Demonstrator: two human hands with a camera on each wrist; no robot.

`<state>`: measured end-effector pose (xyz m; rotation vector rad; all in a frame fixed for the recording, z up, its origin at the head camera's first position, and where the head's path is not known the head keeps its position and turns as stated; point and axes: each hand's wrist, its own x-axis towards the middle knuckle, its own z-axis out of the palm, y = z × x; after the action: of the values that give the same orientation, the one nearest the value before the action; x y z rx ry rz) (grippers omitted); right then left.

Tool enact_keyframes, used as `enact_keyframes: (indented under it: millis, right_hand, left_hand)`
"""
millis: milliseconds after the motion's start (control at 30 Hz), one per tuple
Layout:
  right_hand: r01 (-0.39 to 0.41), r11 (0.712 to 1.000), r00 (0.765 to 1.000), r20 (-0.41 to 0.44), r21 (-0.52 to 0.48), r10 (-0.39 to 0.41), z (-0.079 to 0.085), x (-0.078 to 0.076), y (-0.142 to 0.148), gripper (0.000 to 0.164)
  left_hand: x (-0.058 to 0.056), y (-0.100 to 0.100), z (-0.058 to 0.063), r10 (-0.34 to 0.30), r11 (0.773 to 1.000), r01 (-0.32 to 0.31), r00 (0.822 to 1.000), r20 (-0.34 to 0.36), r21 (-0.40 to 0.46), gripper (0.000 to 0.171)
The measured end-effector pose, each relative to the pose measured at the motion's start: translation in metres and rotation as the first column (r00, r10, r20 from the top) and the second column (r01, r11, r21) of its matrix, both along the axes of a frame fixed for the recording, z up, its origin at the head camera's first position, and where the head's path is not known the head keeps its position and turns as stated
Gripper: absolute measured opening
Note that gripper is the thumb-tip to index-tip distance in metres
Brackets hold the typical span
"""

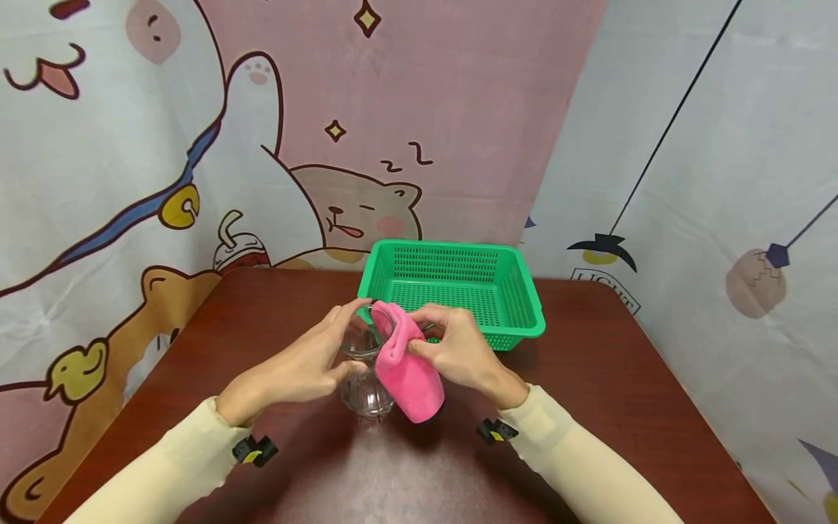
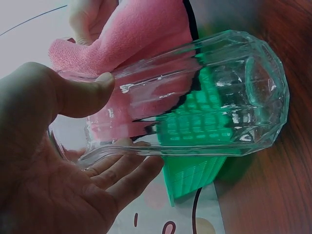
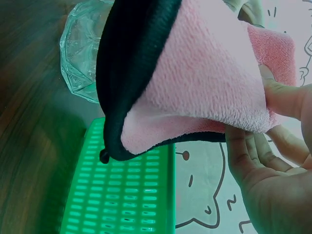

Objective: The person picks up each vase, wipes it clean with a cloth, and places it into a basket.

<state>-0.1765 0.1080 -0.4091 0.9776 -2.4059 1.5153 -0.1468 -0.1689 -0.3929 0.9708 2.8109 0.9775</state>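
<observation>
Reaching in from the bottom corners, cream sleeves (image 1: 576, 455) lead to both hands near the middle of the head view. The left hand (image 1: 304, 364) curves its thumb and fingers around a clear glass vase (image 1: 368, 399); whether the base touches the brown table (image 1: 609, 407) I cannot tell. Just right of it, the right hand (image 1: 458, 349) pinches a pink, black-edged cloth (image 1: 415, 389) between thumb and fingers, against the vase's mouth, hiding part of its side. Beyond, right of centre, sits a green slotted basket (image 1: 535, 320), its near left corner blocked by hands and cloth. A cartoon-printed curtain (image 1: 471, 124) fills the background.
</observation>
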Motion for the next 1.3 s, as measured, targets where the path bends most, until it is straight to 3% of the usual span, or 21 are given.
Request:
enact_keyframes:
  millis: [300, 933, 1300]
  right_hand:
    - [-0.014, 1.000, 1.000, 0.014, 0.024, 0.014, -0.004, 0.002, -0.003, 0.027]
    - [-0.024, 0.972, 0.997, -0.070, 0.233, 0.041, -0.012, -0.001, -0.008, 0.032]
    - [0.015, 0.921, 0.983, -0.174, 0.388, 0.057, -0.015, -0.001, -0.010, 0.029]
  left_hand:
    - [0.001, 0.000, 0.000, 0.001, 1.000, -0.001, 1.000, -0.004, 0.005, 0.102]
    - [0.000, -0.001, -0.001, 0.006, 1.000, -0.006, 1.000, -0.024, 0.011, 0.101]
    - [0.000, -0.002, -0.003, -0.004, 1.000, 0.004, 1.000, -0.005, 0.014, 0.100]
